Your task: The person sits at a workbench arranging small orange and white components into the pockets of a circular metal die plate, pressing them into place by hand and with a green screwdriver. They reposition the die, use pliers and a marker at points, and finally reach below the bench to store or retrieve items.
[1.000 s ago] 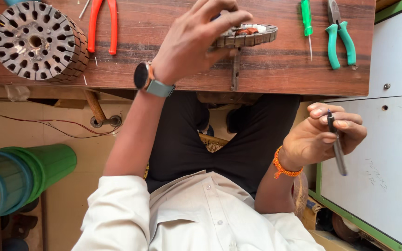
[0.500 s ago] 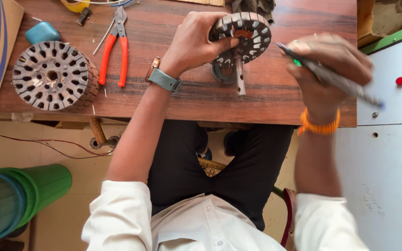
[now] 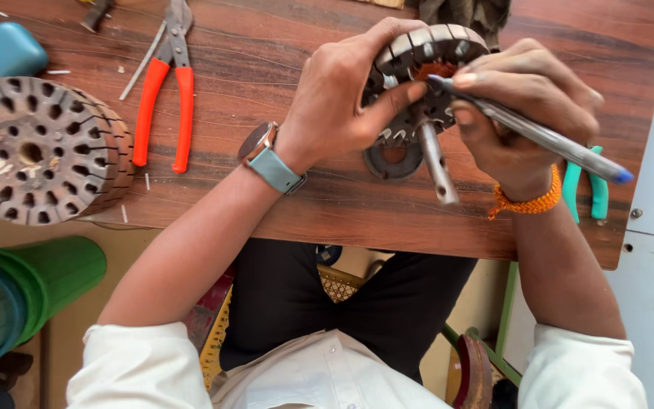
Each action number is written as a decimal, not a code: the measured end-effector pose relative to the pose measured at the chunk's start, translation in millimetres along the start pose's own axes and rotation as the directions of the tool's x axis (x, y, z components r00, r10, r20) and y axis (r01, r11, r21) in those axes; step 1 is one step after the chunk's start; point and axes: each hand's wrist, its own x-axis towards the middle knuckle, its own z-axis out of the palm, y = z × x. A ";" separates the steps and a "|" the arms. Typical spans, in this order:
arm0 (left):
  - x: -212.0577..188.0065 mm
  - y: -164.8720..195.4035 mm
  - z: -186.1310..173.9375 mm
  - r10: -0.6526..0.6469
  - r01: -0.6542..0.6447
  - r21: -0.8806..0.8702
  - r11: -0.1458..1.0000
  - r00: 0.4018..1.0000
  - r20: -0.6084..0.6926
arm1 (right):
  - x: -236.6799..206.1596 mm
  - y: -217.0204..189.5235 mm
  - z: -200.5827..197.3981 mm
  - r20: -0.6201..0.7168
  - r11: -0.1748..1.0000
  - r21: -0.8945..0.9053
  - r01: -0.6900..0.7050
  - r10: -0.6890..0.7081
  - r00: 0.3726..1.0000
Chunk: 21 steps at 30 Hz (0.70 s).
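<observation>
2 bare hands work at the near edge of a wooden table [image 3: 266, 45], just above the person's lap and white shirt. The left hand [image 3: 338, 98], with a grey-strapped watch [image 3: 266, 155] on its wrist, wraps around a slotted motor stator [image 3: 421, 76], thumb pressed on its face and fingers curled over its rim, holding it tilted up off the wood. A metal shaft [image 3: 437, 163] sticks out of the core toward the person, and a dark ring [image 3: 393, 157] lies on the table just beneath it. The right hand [image 3: 527, 110], an orange thread band at its wrist, is closed in a pencil-like grip on a slim grey rod-shaped tool [image 3: 546, 136] with a blue end; the tool's tip rests at the copper winding inside the stator's slots. The step in hand looks like poking or tucking the winding into a slot, and the next move likely calls for a steady left-hand hold while the tip is guided with light pressure, so it does not slip or nick the wire. Beside the right wrist, green-handled pliers [image 3: 588, 185] peek out. Farther left lie red-handled pliers [image 3: 164, 106], and at the left edge stands 1 large round slotted core [image 3: 35, 151]. A teal box [image 3: 7, 49] sits at the far left corner. Below the table, a green cylinder [image 3: 32, 291] lies on its side.
</observation>
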 end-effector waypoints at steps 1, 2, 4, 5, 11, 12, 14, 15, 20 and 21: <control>-1.6 3.9 -0.8 0.011 -0.011 0.021 1.000 1.000 0.003 | -2.3 -1.3 0.5 -0.050 1.000 0.019 -0.004 0.005 0.999; -1.5 7.0 -1.0 0.003 -0.004 0.037 0.999 1.000 0.010 | -3.4 -2.0 -0.4 -0.099 0.999 0.035 0.001 0.002 0.995; 0.1 10.8 -1.3 0.009 -0.009 0.048 0.999 1.000 0.006 | -6.5 -4.7 -1.0 -0.090 1.000 0.004 -0.027 0.027 0.996; 0.5 12.2 -1.6 0.015 -0.014 0.042 0.999 1.000 -0.002 | -7.7 -5.8 -1.0 -0.087 0.999 -0.006 -0.043 0.042 0.995; -1.7 18.3 0.6 0.066 -0.068 -0.032 0.997 0.997 -0.047 | -10.0 -7.9 -2.5 -0.057 0.997 -0.081 -0.009 0.004 0.998; -2.1 19.0 0.5 0.073 -0.075 -0.044 0.996 0.996 -0.051 | -10.6 -8.0 -3.1 -0.054 0.996 -0.085 -0.006 0.001 0.999; -2.4 20.4 -0.2 0.078 -0.081 -0.065 0.995 0.996 -0.051 | -11.6 -8.3 -4.9 -0.045 0.995 -0.095 -0.001 -0.004 0.999; -2.5 21.3 -0.5 0.074 -0.078 -0.070 0.994 0.996 -0.046 | -12.2 -8.7 -5.9 -0.028 0.995 -0.101 0.005 -0.007 1.000; -3.1 23.5 -2.1 0.078 -0.080 -0.075 0.994 0.997 -0.028 | -9.5 -9.2 -13.7 0.064 0.989 -0.134 0.055 -0.046 0.997; -3.2 23.2 -2.1 0.085 -0.086 -0.072 0.994 0.996 -0.028 | -8.5 -9.7 -15.1 0.080 0.988 -0.141 0.070 -0.059 0.995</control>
